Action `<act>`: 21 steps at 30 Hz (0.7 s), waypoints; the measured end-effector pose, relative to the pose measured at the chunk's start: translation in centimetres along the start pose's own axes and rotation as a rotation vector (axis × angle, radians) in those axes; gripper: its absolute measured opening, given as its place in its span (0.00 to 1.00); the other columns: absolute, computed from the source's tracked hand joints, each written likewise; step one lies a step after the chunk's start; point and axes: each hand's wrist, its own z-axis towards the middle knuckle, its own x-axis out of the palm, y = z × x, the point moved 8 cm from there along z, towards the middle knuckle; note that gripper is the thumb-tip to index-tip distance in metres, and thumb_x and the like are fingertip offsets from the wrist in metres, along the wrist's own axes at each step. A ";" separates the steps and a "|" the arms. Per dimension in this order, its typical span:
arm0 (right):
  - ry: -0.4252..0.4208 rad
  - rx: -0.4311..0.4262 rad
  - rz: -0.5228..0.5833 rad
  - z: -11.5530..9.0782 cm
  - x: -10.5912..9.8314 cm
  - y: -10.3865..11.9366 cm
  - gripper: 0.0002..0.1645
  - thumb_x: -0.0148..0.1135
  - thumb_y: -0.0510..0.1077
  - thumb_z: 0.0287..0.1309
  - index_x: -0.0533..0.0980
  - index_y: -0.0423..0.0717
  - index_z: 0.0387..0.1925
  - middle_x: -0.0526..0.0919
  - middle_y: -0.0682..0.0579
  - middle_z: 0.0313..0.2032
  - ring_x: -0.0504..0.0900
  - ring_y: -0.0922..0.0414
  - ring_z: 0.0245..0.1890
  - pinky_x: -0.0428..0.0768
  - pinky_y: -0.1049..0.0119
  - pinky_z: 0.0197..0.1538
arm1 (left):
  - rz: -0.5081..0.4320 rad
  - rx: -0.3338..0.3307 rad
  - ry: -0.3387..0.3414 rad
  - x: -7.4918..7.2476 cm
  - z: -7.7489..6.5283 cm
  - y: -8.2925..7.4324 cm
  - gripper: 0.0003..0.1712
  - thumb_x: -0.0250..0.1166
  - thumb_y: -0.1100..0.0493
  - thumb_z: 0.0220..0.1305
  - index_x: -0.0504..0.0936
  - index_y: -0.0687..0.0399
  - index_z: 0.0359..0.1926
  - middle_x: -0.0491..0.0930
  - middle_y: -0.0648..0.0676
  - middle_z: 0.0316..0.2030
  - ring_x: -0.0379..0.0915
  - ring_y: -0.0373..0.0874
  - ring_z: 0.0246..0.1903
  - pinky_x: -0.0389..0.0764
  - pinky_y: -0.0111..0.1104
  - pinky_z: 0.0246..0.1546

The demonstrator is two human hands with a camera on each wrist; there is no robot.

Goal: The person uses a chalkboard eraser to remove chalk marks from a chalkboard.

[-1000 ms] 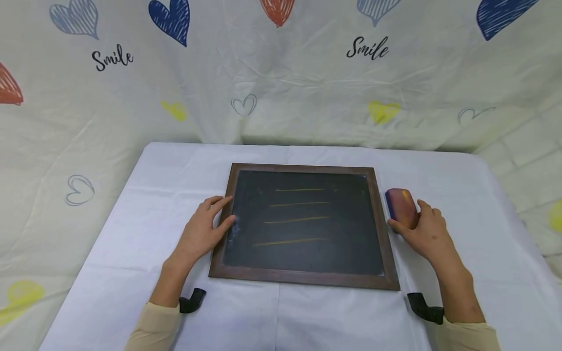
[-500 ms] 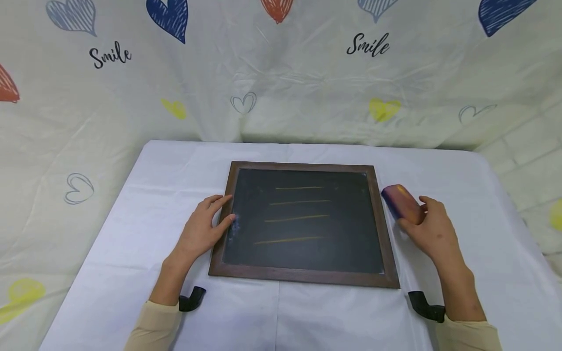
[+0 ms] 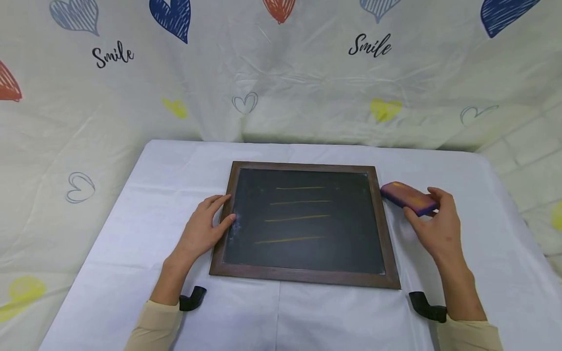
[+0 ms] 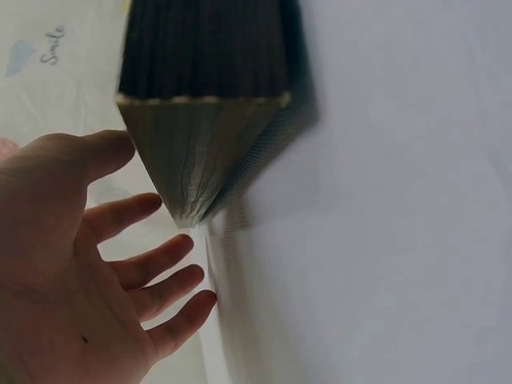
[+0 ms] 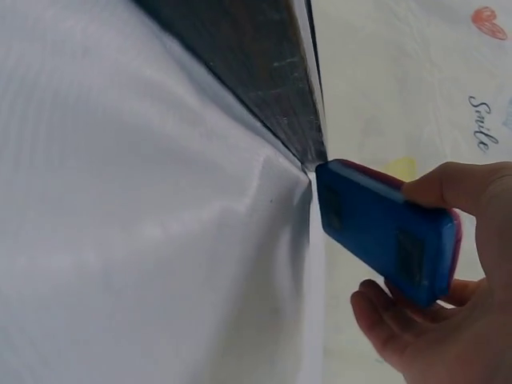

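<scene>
A wood-framed chalkboard (image 3: pixel 303 253) lies on the white table with several yellow chalk lines drawn across it. My left hand (image 3: pixel 202 229) rests on its left frame edge, thumb and fingertips just over the frame. In the left wrist view the fingers of that hand (image 4: pixel 88 248) are spread beside the frame's side (image 4: pixel 192 144). To the right of the board, my right hand (image 3: pixel 439 229) grips a chalkboard eraser (image 3: pixel 408 197) by its near right end, between thumb and fingers. The right wrist view shows the eraser's blue side (image 5: pixel 376 228) with dark patches, raised off the tablecloth.
The white tablecloth (image 3: pixel 272 317) surrounds the board, its back edge meeting a hanging cloth (image 3: pixel 298 58) printed with hearts and the word Smile. Black curved mounts (image 3: pixel 193 298) stick out at both wrists.
My right hand has lifted the eraser and turned it from upright in view to slanting toward the board's right edge. The left hand keeps its place on the frame.
</scene>
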 end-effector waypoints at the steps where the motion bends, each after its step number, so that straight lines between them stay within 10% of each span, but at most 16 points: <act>1: -0.013 0.006 0.019 0.0 -0.1 0.0 0.47 0.71 0.42 0.61 0.60 0.41 0.76 0.71 0.35 0.71 0.71 0.46 0.61 0.68 0.80 0.55 | 0.001 -0.002 0.001 0.0 0.0 0.1 0.37 0.65 0.47 0.74 0.66 0.52 0.78 0.66 0.64 0.75 0.62 0.63 0.75 0.67 0.60 0.73; 8: -0.118 -0.036 0.206 -0.1 -0.6 0.6 0.47 0.74 0.36 0.57 0.63 0.52 0.74 0.77 0.51 0.61 0.74 0.71 0.54 0.73 0.88 0.59 | 0.000 -0.012 0.010 0.3 0.2 0.5 0.38 0.64 0.46 0.74 0.66 0.51 0.78 0.65 0.63 0.75 0.62 0.63 0.76 0.67 0.60 0.74; 12: -0.150 -0.068 0.357 0.0 -0.6 0.9 0.46 0.75 0.30 0.53 0.64 0.50 0.70 0.76 0.63 0.52 0.79 0.69 0.52 0.75 0.87 0.57 | -0.005 -0.010 0.010 0.4 0.3 0.6 0.38 0.64 0.45 0.74 0.66 0.51 0.78 0.66 0.63 0.75 0.62 0.62 0.76 0.67 0.59 0.74; 21: -0.182 -0.105 0.741 0.3 -0.6 1.7 0.39 0.73 0.21 0.48 0.68 0.46 0.58 0.80 0.50 0.49 0.85 0.61 0.47 0.80 0.81 0.54 | -0.012 0.001 -0.005 0.3 0.2 0.8 0.37 0.65 0.46 0.74 0.67 0.52 0.78 0.66 0.64 0.75 0.62 0.63 0.75 0.67 0.60 0.74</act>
